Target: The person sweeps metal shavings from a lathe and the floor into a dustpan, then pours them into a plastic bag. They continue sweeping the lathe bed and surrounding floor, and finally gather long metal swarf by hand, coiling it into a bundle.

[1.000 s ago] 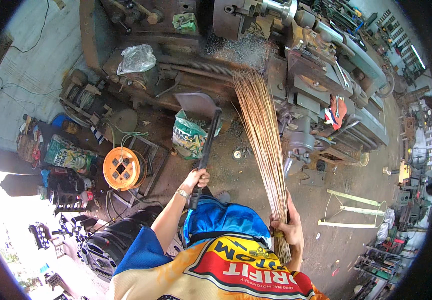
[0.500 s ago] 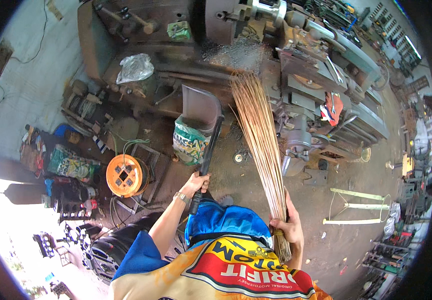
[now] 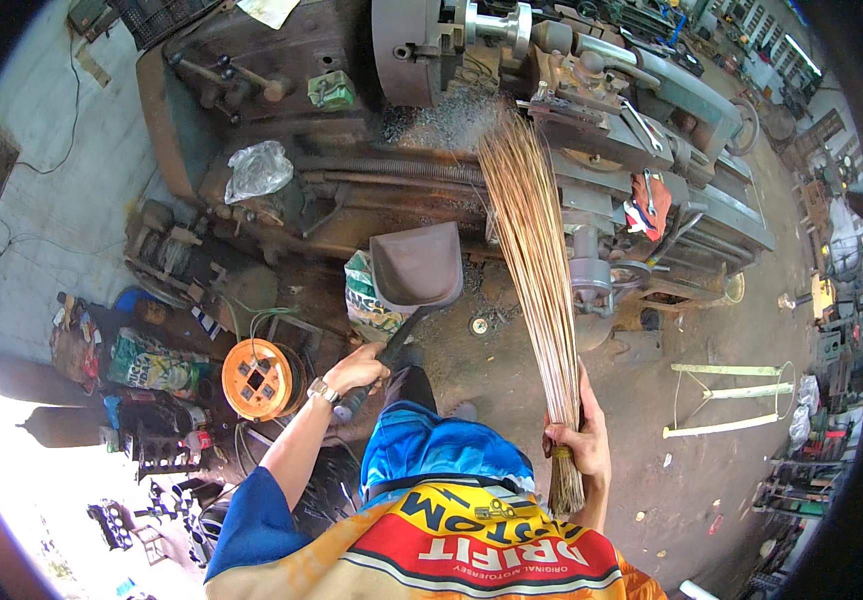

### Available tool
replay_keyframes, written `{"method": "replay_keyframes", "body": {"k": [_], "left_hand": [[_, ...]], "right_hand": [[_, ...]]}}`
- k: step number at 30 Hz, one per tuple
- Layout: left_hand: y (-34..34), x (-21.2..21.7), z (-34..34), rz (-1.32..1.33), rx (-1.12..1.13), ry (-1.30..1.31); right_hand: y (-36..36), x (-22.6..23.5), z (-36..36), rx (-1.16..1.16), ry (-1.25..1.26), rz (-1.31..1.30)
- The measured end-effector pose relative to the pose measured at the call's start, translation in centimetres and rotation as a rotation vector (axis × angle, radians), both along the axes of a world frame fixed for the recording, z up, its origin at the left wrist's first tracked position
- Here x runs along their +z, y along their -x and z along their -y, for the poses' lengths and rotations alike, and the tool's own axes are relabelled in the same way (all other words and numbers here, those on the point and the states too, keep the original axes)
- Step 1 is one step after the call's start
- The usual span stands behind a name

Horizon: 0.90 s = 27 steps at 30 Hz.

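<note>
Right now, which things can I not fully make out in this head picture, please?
In the head view:
Right side of the green sack: hidden by the dustpan.
Part of the broom: covered by the right hand.
White sheet: cut off by the top edge.
Far-right clutter: too small.

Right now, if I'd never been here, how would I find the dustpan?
Find the big lathe at the top. Below it, the left hand grips a dark handle. At its far end is the dustpan: a smooth, brownish scoop, unlike the bristly broom.
</note>
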<state>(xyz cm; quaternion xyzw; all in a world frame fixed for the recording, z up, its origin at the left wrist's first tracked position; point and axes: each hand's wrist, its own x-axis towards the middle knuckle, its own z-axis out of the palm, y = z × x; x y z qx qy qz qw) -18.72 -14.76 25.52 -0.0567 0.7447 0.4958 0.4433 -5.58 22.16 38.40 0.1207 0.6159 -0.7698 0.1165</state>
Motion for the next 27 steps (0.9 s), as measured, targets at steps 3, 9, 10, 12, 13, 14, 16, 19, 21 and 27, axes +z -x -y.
{"method": "replay_keyframes", "body": {"k": [3,9,10,12,13,14,16,19,21,27], "left_hand": [[2.4,-2.2,-0.1,-0.117,-0.134,0.155],[9.4,-3.9,0.9,-0.157,0.001,0.177],[10.6,-3.8,1.2,-0.161,0.006,0.168],[12.8,-3.7,2.1,-0.17,-0.008,0.133],[13.9,-3.8,2.5,-0.201,-0.013,0.173],[14.8,-4.2,2.9,-0.232,-0.019,0.214],[16.4,-5.4,3.6,-0.34,-0.053,0.311],[17.9,-7.5,4.5,-0.313,-0.11,0.444],[17.8,-8.1,5.7,-0.345,-0.084,0.353],[18.0,-8.6,9.0,-0.065,0.198,-0.065]], "right_hand": [[1.1,0.0,0.7,-0.027,-0.088,0.023],[5.5,0.5,4.6,-0.08,-0.09,0.066],[6.6,0.6,5.4,-0.086,-0.074,0.073],[8.9,1.0,7.2,-0.096,-0.054,0.095],[10.1,1.2,8.2,-0.106,-0.048,0.121],[11.4,1.4,9.2,-0.133,-0.049,0.107],[14.2,1.8,10.9,-0.176,0.079,0.101],[17.9,2.0,13.7,-0.273,0.142,0.106],[20.4,1.5,15.1,-0.324,0.149,0.089],[28.1,-1.7,16.2,-0.256,0.275,-0.03]]}}
